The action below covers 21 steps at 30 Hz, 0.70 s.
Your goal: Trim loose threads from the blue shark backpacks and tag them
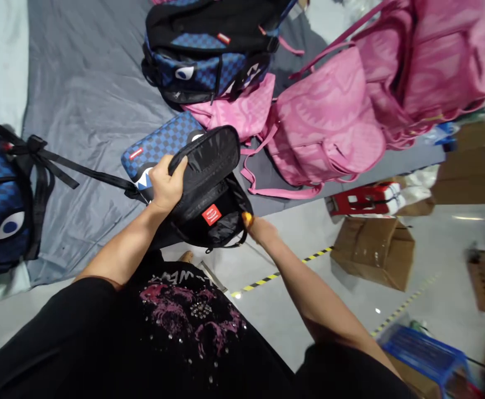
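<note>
Up close, a black shirt (196, 332). By the table (84, 122) edge, a black bag (209, 188) with a red tag (212, 214) inside. Pinching its flap (215, 149) tight in the left hand (167, 183); touching its rim (242, 194) with the bent right hand (263, 228), too hard to tell how tightly. Opened already; not shut yet.

Pale letters (179, 276) reading "WE" are running across the black shirt (200, 338) at the lower centre of the frame, with blurred letters beside them. At the centre, a red label (212, 215) is sitting inside the open black bag (203, 191), its white lettering too small to read. Smaller red tags (224, 38) are marking the blue checkered case (165, 138) left of centre and the dark backpack (209, 58) at upper centre, their white print illegible
</note>
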{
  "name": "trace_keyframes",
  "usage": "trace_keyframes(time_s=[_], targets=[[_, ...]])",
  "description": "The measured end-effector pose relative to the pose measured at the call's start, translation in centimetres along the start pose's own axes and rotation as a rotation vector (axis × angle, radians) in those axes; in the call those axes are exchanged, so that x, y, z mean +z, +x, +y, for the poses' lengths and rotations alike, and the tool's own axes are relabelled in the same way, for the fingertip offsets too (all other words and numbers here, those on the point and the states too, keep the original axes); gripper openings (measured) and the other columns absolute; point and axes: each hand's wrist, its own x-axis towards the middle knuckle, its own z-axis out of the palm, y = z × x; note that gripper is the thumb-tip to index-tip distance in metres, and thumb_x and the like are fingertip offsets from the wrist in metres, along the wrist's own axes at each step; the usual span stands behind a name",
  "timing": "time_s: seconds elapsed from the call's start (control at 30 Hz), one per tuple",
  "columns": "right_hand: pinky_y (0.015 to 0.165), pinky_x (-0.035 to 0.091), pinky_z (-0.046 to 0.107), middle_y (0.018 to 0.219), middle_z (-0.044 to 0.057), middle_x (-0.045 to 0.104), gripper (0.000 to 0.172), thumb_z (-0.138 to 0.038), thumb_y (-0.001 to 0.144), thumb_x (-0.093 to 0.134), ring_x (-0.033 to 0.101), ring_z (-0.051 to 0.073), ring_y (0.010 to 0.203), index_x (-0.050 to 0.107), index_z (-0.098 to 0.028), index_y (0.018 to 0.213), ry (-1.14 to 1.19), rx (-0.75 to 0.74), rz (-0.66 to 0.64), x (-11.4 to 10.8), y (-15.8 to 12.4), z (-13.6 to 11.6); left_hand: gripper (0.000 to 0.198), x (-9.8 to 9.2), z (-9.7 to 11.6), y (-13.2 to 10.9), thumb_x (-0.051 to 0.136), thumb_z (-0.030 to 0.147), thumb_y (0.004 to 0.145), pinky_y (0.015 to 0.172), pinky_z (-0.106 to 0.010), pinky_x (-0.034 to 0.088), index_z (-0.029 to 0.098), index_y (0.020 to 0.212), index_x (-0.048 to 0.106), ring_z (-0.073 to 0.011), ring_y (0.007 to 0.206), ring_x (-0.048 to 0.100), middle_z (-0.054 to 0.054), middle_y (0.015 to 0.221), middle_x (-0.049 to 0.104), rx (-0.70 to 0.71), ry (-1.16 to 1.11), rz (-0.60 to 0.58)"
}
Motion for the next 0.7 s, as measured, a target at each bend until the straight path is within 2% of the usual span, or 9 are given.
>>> trace_keyframes(time_s=[0.07,0.13,0.23,0.3,0.37,0.43,0.53,0.63,0.7], targets=[[0.056,0.049,0.029,0.051,0.005,0.059,0.026,-0.039,0.092,0.062,0.064,0.019,0.050,0.063,-0.014,0.082,0.073,0.089,-0.126,1.0,-2.7,3.2,0.033,0.6,-0.2,-0.4,0.061,0.042,0.089,0.056,-0.022,0.037,0.018,0.067,0.056,-0.0080,0.052,0.044,0.005,0.056,0.048,-0.009,0.001,-0.013],[0.049,0.046,0.024,0.045,0.000,0.056,0.024,-0.039,0.091,0.065,0.057,0.015,0.040,0.059,-0.017,0.083,0.418,0.093,-0.244,1.8,-4.2,4.3,0.032,0.7,0.5,-1.1,0.061,0.041,0.089,0.055,-0.022,0.038,0.018,0.067,0.058,-0.0081,0.052,0.046,0.005,0.056,0.051,0.038,-0.020,-0.109],[0.048,0.048,0.024,0.054,0.000,0.063,0.024,-0.042,0.099,0.048,0.059,0.015,0.043,0.053,-0.019,0.091,1.047,0.042,-0.297,3.4,-3.4,1.7,0.027,0.4,2.3,-2.1,0.062,0.036,0.088,0.055,-0.021,0.039,0.018,0.069,0.061,-0.0083,0.052,0.050,0.004,0.058,0.057,0.205,-0.090,-0.331],[0.050,0.050,0.024,0.055,0.000,0.061,0.034,-0.045,0.103,0.033,0.058,0.013,0.045,0.050,-0.020,0.088,1.220,0.019,-0.286,5.1,-1.7,-1.7,0.025,0.2,3.1,-2.4,0.063,0.034,0.088,0.053,-0.021,0.038,0.018,0.068,0.061,-0.0080,0.051,0.051,0.004,0.058,0.058,0.320,-0.119,-0.420],[0.044,0.045,0.022,0.048,-0.003,0.052,0.046,-0.050,0.104,0.026,0.049,0.011,0.039,0.050,-0.020,0.079,1.331,-0.015,-0.296,7.3,-0.3,-4.9,0.026,0.1,3.4,-2.2,0.062,0.034,0.088,0.051,-0.021,0.037,0.018,0.068,0.061,-0.0075,0.049,0.050,0.005,0.057,0.057,0.388,-0.117,-0.440],[0.038,0.036,0.020,0.044,-0.005,0.042,0.051,-0.058,0.101,0.030,0.038,0.009,0.035,0.048,-0.021,0.070,1.433,-0.030,-0.303,9.4,0.2,-6.3,0.027,0.2,3.2,-1.8,0.062,0.035,0.088,0.049,-0.021,0.035,0.018,0.068,0.061,-0.0073,0.048,0.049,0.005,0.056,0.056,0.425,-0.106,-0.427],[0.035,0.028,0.019,0.045,-0.007,0.035,0.055,-0.065,0.099,0.029,0.028,0.007,0.035,0.043,-0.022,0.067,1.577,0.025,-0.267,12.1,-0.5,-4.9,0.029,0.6,2.5,-0.9,0.062,0.039,0.088,0.050,-0.022,0.035,0.018,0.069,0.062,-0.0076,0.049,0.048,0.005,0.056,0.055,0.441,-0.095,-0.384],[0.036,0.028,0.018,0.046,-0.009,0.027,0.058,-0.067,0.099,0.012,0.023,0.007,0.035,0.038,-0.023,0.070,1.697,0.132,-0.193,13.7,-1.6,-2.2,0.031,1.0,2.2,-0.3,0.061,0.042,0.088,0.052,-0.023,0.034,0.018,0.068,0.061,-0.0082,0.050,0.046,0.005,0.057,0.053,0.402,-0.080,-0.367],[0.036,0.029,0.017,0.046,-0.010,0.023,0.059,-0.069,0.097,0.007,0.021,0.007,0.035,0.035,-0.024,0.071,1.742,0.187,-0.175,14.3,-1.8,-1.5,0.031,1.2,2.1,-0.2,0.061,0.043,0.088,0.053,-0.023,0.034,0.018,0.069,0.061,-0.0084,0.050,0.045,0.005,0.056,0.052,0.382,-0.082,-0.370]])
